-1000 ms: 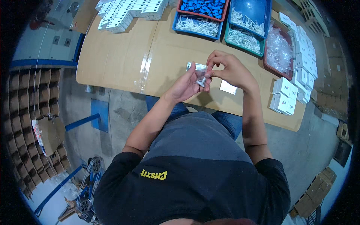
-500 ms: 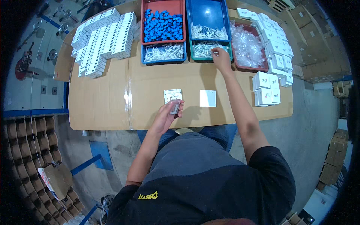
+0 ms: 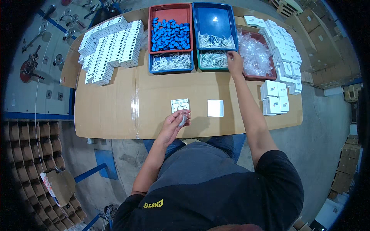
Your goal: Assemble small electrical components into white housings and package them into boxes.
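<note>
My left hand (image 3: pixel 172 127) is closed round a small clear plastic bag (image 3: pixel 183 119) with pale bits in it, near the table's front edge. Just beyond it lies a white square plate with cut-outs (image 3: pixel 180 104), partly covered by the fingers. A plain white square plate (image 3: pixel 215 108) lies to its right. My right hand (image 3: pixel 235 64) reaches to the right end of the green tray (image 3: pixel 215 69) of white screw plugs (image 3: pixel 213 59). Its fingertips are pinched together at the tray's far right corner, and what they hold, if anything, is too small to name.
Blue clips (image 3: pixel 170 35) fill a red tray (image 3: pixel 169 10). Beside it a blue tray (image 3: pixel 214 19) holds more plugs; another blue tray (image 3: pixel 172 71) sits below. Clear bags (image 3: pixel 255 54) fill a dark red tray. White boxes (image 3: pixel 274 96) stand right, stacked white units (image 3: pixel 115 50) left.
My right hand has shifted right across the green tray to its far right corner. My left hand keeps hold of the bag, now turned a little. The whole view has shifted slightly.
</note>
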Motion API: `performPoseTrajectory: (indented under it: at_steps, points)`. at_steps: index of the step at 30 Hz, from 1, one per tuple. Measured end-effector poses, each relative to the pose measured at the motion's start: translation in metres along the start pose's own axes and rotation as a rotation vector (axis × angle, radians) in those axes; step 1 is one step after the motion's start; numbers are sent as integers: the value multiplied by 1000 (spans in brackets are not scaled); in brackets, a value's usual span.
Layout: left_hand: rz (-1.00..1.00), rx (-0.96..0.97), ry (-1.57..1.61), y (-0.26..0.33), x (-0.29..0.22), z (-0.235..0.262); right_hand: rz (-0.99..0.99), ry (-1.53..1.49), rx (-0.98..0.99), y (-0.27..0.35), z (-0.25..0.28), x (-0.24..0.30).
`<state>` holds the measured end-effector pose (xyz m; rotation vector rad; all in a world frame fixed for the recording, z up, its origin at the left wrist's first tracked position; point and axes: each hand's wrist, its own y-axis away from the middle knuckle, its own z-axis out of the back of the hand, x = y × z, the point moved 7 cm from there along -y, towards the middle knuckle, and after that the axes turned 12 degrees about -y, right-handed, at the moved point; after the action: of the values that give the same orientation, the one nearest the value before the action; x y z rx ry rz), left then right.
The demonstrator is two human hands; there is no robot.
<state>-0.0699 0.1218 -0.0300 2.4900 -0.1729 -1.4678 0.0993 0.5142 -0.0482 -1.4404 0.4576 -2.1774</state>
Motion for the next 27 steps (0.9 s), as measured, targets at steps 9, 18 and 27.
performPoseTrajectory:
  at_steps: [9,18,27]
  points:
    - [-459,-360,-618,9,-37,-2,-73,-547,-178,19,41,71]
    - [-688,-423,-928,5,-81,-26,-368,-945,246,96,37,218]
    - [-682,-437,-935,11,-83,-28,-204,-534,666,122,9,274]
